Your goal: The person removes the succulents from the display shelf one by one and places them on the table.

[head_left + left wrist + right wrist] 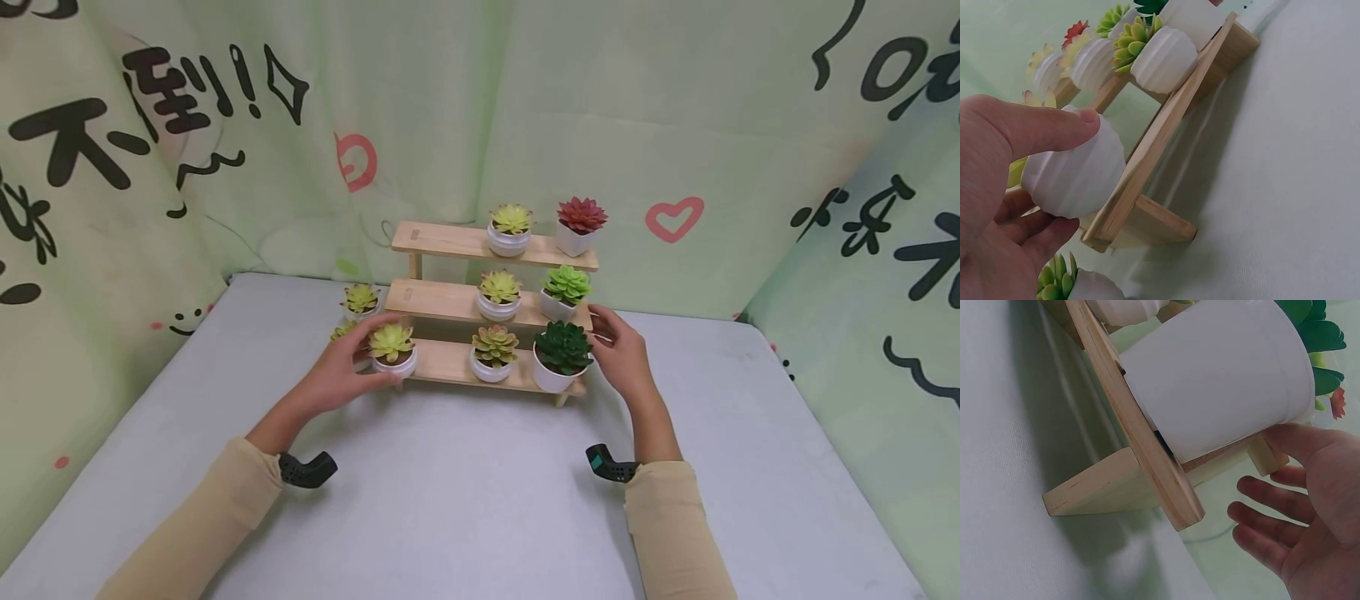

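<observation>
My left hand (337, 375) grips a white ribbed pot holding a yellow-green succulent (392, 342) at the left end of the bottom shelf. In the left wrist view the thumb lies across that pot (1079, 178), with fingers on its far side. The pot's base is at the shelf's edge; I cannot tell if it bears full weight. My right hand (626, 354) is at the right end of the three-tier wooden stand (450, 358), beside the dark green succulent (562, 346). Its fingers are loosely bent around nothing, and the thumb is close to the large white pot (1222, 381).
On the top tier are a yellow succulent (512, 221) and a red succulent (581, 217). The middle tier bears a yellow-green succulent (499, 287) and a bright green succulent (567, 286). Another potted plant (361, 300) stands left of the stand on the white table (465, 492).
</observation>
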Action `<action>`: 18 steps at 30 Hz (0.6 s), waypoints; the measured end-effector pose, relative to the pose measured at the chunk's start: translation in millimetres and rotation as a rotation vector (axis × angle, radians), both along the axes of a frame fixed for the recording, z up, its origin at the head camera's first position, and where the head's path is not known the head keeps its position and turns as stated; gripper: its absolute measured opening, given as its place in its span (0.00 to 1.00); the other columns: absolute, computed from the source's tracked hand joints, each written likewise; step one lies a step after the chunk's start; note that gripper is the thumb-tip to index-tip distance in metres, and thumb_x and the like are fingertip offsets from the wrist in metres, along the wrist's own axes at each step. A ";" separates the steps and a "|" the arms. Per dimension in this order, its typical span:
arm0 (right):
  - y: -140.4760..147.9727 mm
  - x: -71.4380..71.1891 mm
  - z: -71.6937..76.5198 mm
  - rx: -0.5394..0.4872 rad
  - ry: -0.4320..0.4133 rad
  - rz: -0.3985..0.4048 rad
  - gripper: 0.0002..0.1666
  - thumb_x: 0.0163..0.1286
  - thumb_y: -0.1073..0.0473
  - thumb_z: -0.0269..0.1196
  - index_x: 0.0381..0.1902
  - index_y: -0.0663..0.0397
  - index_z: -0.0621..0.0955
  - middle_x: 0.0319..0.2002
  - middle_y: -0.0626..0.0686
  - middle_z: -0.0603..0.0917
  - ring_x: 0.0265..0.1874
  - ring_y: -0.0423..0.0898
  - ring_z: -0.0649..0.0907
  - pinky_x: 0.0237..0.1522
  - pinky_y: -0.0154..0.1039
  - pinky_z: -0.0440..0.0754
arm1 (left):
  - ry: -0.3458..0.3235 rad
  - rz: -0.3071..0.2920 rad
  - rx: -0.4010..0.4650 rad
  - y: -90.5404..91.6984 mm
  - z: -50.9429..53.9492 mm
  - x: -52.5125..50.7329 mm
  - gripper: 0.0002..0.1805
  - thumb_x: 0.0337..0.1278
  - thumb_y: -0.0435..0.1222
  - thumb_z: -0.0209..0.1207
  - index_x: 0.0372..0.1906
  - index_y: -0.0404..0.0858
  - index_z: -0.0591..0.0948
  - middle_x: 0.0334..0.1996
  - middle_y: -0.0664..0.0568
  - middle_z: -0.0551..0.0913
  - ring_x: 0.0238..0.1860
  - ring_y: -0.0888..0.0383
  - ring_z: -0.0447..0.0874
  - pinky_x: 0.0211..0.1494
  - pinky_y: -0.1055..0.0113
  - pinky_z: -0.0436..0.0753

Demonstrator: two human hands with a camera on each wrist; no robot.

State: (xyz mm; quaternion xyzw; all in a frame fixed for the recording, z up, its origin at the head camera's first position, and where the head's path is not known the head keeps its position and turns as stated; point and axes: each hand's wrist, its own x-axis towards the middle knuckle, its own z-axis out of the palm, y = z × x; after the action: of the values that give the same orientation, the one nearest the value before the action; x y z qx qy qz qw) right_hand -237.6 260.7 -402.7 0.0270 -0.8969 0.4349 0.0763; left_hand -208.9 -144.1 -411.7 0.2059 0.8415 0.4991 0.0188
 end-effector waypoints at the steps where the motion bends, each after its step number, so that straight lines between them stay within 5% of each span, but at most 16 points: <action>1: 0.0 0.1 0.0 0.002 0.004 0.002 0.29 0.73 0.65 0.54 0.71 0.57 0.65 0.63 0.66 0.74 0.63 0.59 0.75 0.66 0.51 0.73 | -0.002 0.006 -0.005 -0.8 -0.1 0.4 0.44 0.49 0.40 0.72 0.71 0.52 0.63 0.71 0.48 0.64 0.68 0.45 0.67 0.69 0.46 0.71; 18: 1.0 -0.8 -1.1 -0.017 -0.002 0.001 0.29 0.73 0.65 0.54 0.70 0.56 0.66 0.62 0.66 0.75 0.62 0.59 0.76 0.65 0.51 0.74 | -0.017 0.045 -0.035 -16.0 -3.4 7.0 0.45 0.48 0.38 0.72 0.71 0.49 0.62 0.70 0.45 0.65 0.65 0.43 0.71 0.66 0.46 0.74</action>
State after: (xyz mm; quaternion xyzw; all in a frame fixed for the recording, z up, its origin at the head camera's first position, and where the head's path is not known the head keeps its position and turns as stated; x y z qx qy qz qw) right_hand -238.4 261.7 -403.7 0.0261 -0.8932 0.4425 0.0753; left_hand -202.0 -160.1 -415.1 0.1823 0.8544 0.4862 0.0184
